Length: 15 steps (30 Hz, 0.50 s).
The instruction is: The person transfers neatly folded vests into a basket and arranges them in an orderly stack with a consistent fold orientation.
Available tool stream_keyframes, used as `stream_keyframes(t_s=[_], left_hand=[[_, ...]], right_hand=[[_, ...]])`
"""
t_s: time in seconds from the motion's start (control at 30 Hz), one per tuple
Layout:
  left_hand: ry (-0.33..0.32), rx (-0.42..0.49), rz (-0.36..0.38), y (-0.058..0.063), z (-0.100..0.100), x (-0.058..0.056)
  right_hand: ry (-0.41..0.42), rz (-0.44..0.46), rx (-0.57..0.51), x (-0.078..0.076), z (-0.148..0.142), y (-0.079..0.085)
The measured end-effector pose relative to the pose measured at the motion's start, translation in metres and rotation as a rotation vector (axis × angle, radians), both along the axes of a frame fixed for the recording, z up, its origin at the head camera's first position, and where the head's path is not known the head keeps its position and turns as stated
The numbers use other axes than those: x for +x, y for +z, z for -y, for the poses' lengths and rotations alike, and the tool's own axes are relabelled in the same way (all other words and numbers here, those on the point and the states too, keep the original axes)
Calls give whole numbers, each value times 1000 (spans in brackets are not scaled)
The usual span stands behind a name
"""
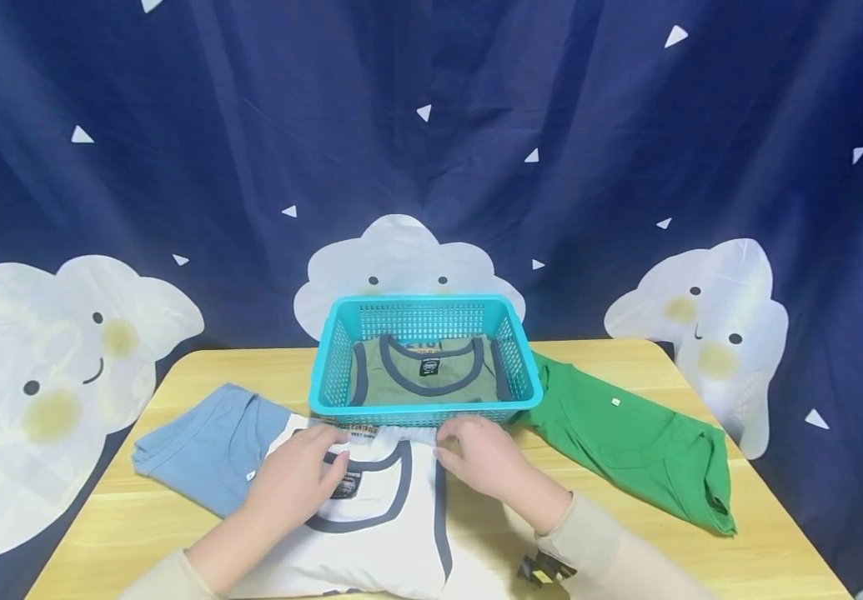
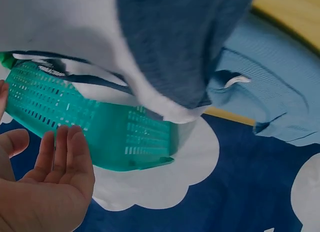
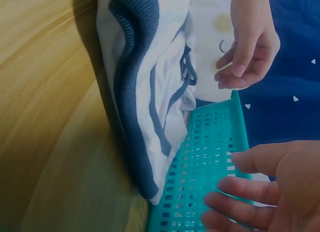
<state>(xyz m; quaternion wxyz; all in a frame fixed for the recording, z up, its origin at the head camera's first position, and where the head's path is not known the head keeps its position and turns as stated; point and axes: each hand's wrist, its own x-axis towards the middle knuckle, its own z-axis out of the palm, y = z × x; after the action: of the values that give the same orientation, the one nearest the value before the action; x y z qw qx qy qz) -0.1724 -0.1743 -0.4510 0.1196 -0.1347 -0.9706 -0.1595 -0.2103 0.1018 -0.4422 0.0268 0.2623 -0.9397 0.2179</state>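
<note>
A white shirt [image 1: 378, 554] with navy trim lies folded on the table, its top edge against the front of a turquoise basket [image 1: 431, 411]. Over its upper left part hovers my left hand [image 1: 292, 475], fingers loosely bent around nothing; the left wrist view shows that hand [image 2: 55, 192] with extended fingers. My right hand [image 1: 487, 457] is by the shirt's upper right corner, just in front of the basket. Spread, empty fingers [image 3: 245, 189] show in the right wrist view, apart from the shirt. Inside the basket lies a folded olive shirt [image 1: 373, 383] with dark trim.
A blue garment [image 1: 198, 442] lies at the left, partly under the white shirt. To the right, a folded green garment [image 1: 626, 442] reaches up to the basket's side. Behind the wooden table [image 1: 746, 542] hangs a dark blue curtain [image 1: 431, 167] with clouds.
</note>
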Motion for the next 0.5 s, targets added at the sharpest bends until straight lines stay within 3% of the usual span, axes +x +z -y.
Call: stream_keyframes(t_s=[0.17, 0.5], left_hand=[[9, 21, 9, -6, 6, 1], [53, 53, 124, -13, 13, 4]], right_hand=[[-2, 20, 15, -1, 1, -5], [-4, 37, 59, -3, 4, -11]])
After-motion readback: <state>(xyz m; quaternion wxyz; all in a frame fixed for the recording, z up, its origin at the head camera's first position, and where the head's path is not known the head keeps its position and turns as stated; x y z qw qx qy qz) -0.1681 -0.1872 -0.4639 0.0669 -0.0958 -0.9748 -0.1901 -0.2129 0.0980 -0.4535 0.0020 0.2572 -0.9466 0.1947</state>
